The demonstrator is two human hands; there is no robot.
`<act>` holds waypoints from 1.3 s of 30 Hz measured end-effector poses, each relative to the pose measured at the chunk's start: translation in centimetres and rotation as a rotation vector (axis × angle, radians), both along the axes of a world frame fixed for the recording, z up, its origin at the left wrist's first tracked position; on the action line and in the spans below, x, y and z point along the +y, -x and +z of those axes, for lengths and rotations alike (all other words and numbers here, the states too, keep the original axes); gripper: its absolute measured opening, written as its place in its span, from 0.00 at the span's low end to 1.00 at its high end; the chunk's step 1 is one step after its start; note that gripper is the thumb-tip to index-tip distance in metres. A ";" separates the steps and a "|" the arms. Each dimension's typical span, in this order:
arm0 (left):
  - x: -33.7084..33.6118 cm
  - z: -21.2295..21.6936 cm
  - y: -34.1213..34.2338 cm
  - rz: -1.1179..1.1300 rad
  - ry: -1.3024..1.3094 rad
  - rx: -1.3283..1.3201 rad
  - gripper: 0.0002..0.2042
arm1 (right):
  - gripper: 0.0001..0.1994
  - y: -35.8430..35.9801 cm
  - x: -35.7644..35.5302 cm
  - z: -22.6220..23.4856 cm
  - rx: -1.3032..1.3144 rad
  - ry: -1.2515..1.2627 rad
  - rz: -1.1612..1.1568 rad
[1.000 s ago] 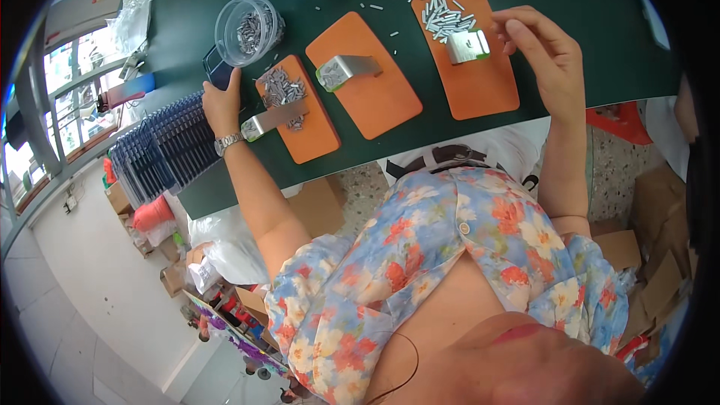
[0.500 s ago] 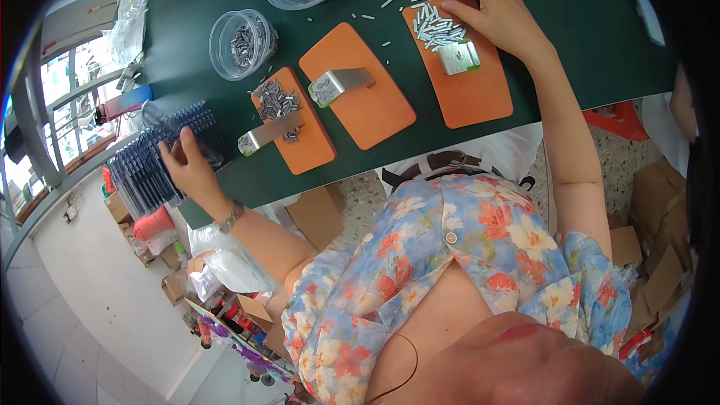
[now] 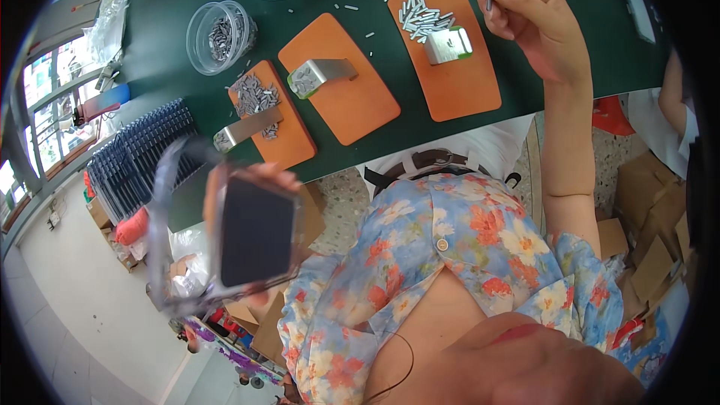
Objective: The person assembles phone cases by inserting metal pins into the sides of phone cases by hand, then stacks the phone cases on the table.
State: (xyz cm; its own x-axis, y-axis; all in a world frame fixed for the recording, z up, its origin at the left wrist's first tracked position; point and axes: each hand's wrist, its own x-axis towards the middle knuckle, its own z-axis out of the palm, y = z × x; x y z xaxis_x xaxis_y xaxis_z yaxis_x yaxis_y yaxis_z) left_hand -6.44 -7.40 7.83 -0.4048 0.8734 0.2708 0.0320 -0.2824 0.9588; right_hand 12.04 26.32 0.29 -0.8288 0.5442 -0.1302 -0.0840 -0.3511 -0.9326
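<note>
1. I've got two hands on my feed, both busy. The left hand (image 3: 276, 175) is gripping one dark panel (image 3: 259, 232) out in front of the person's floral shirt (image 3: 420, 232); fingers show at its top edge and a bit at the bottom. Pretty blurry there, tbh.
2. One clear frame (image 3: 159, 232) stands just left of the panel. Too smeared for me to tell if they're joined.
3. The right hand (image 3: 536, 19) is pinching one small pin (image 3: 489, 3) between thumb and finger, just right of the rightmost board.
4. I count three orange boards (image 3: 465, 90) side by side on the green tabletop (image 3: 615, 60). Each has one bent metal strip (image 3: 251, 127), so three of those.
5. Loose pins (image 3: 426, 19): one heap on the right board, one grey heap on the left board, plus strays on the tabletop. Too many to count.
6. Two clear tubs (image 3: 199, 41), each with a pile of small bits. One row of dark blue slats (image 3: 142, 154) on the left, packed too tight to count.
7. Versus half a second ago: the left hand is no longer over the slats, it's in closer with the panel showing. The right hand is off the heap and away to the right. Boards, strips and tubs keep their layout.
</note>
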 end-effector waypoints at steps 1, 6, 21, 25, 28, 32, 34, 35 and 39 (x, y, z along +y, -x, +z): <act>0.3 -1.5 -0.5 0.002 0.005 -0.059 0.61 | 0.11 0.0 -0.5 0.5 0.001 0.000 0.002; 2.2 -4.0 -0.8 -0.250 0.161 -0.156 0.65 | 0.10 -0.7 -1.6 1.9 -0.032 -0.031 -0.013; 3.8 -5.7 -4.9 -0.071 0.370 -0.578 0.51 | 0.09 -1.3 -2.3 2.0 -0.017 -0.367 0.070; 4.0 -6.7 -4.6 -0.145 0.458 -0.441 0.49 | 0.10 -0.7 -1.6 3.4 0.015 -0.547 0.254; 4.3 -7.4 -4.9 -0.156 0.488 -0.443 0.47 | 0.10 0.2 -1.6 3.8 -0.085 -0.691 0.253; 4.5 -7.7 -5.3 -0.157 0.507 -0.478 0.46 | 0.08 1.6 -0.3 5.0 -0.065 -0.389 0.446; 4.4 -7.9 -5.4 -0.169 0.519 -0.499 0.45 | 0.03 2.1 0.1 5.4 -0.039 -0.167 0.460; 4.4 -8.0 -5.5 -0.169 0.519 -0.499 0.45 | 0.05 2.4 0.3 5.4 -0.080 -0.120 0.477; 4.3 -8.4 -5.5 -0.194 0.511 -0.493 0.44 | 0.07 2.8 2.3 4.8 -0.243 -0.205 0.635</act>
State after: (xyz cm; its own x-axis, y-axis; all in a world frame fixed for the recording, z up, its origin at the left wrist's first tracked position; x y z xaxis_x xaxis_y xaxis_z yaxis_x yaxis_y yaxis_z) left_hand -0.91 -3.14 -0.56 -0.2002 0.9103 -0.3624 -0.4419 0.2463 0.8626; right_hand 9.27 28.58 5.05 -0.9546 -0.0009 -0.2980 0.2972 -0.0787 -0.9516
